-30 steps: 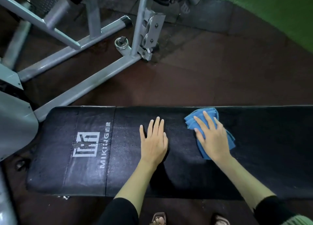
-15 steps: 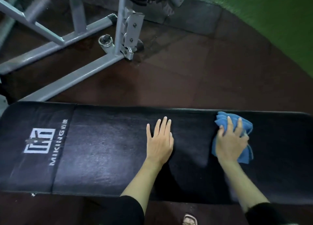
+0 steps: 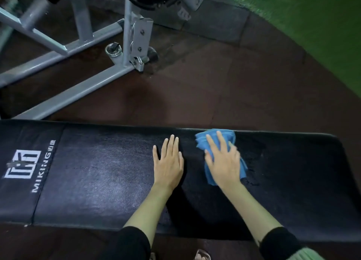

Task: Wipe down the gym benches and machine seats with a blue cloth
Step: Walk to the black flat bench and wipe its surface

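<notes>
Right hand [image 3: 224, 162] lies flat on the cloth [image 3: 214, 137], fingers straight and spread, pressing it to the bench [image 3: 97, 171]: palm on top, no pinch. The cloth sits bunched at the pad's far edge, right of centre, with blue showing past the fingertips and beside the wrist. Left hand [image 3: 169, 162] is just beside it on the left, palm down on the pad, fingers straight, holding nothing. White logo [image 3: 22, 165] at the left end. Grey frame [image 3: 78, 91] stands on the floor beyond.
</notes>
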Action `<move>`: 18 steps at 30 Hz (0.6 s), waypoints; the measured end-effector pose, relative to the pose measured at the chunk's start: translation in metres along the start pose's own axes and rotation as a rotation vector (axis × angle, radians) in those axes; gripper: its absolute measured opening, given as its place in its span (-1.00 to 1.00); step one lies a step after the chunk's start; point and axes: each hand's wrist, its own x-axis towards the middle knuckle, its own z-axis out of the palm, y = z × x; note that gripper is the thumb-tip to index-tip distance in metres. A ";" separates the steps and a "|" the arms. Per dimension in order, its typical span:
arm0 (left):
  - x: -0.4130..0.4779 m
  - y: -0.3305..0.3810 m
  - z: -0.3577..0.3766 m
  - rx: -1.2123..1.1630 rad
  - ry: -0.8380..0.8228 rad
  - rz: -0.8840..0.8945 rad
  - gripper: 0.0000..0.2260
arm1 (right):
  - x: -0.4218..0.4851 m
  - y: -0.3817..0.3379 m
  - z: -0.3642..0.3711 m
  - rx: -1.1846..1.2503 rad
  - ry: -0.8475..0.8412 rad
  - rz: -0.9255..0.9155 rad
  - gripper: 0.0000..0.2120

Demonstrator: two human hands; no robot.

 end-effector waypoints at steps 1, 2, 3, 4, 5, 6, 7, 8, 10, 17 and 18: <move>-0.002 0.002 0.000 0.000 -0.003 0.005 -0.54 | 0.000 0.015 -0.002 0.011 0.020 0.064 -0.51; -0.005 0.004 0.000 -0.001 -0.014 0.016 -0.54 | -0.001 0.028 -0.004 0.025 0.033 0.124 -0.52; -0.008 0.006 0.000 -0.001 -0.027 0.028 -0.54 | -0.002 0.038 -0.007 0.046 0.043 0.183 -0.55; -0.011 0.008 0.000 -0.001 -0.033 0.039 -0.53 | -0.002 0.043 -0.008 0.073 0.047 0.243 -0.57; -0.013 0.009 0.001 -0.005 -0.034 0.047 -0.53 | -0.001 0.043 -0.008 0.100 0.038 0.307 -0.56; -0.015 0.010 0.001 -0.009 -0.034 0.052 -0.54 | 0.000 0.038 -0.009 0.127 0.027 0.372 -0.54; -0.017 0.010 0.001 -0.011 -0.043 0.056 -0.54 | 0.001 0.030 -0.010 0.144 0.024 0.422 -0.51; -0.019 0.010 0.001 -0.005 -0.051 0.057 -0.54 | 0.001 0.021 -0.010 0.152 0.016 0.436 -0.50; -0.019 0.011 0.000 -0.008 -0.061 0.055 -0.54 | -0.004 0.007 -0.009 0.132 -0.009 0.376 -0.49; -0.021 0.018 -0.001 0.007 -0.096 0.044 -0.51 | -0.018 0.008 -0.001 0.029 0.051 0.075 -0.47; -0.023 0.021 0.000 0.005 -0.102 0.048 -0.51 | -0.019 0.010 -0.001 0.024 0.051 0.059 -0.46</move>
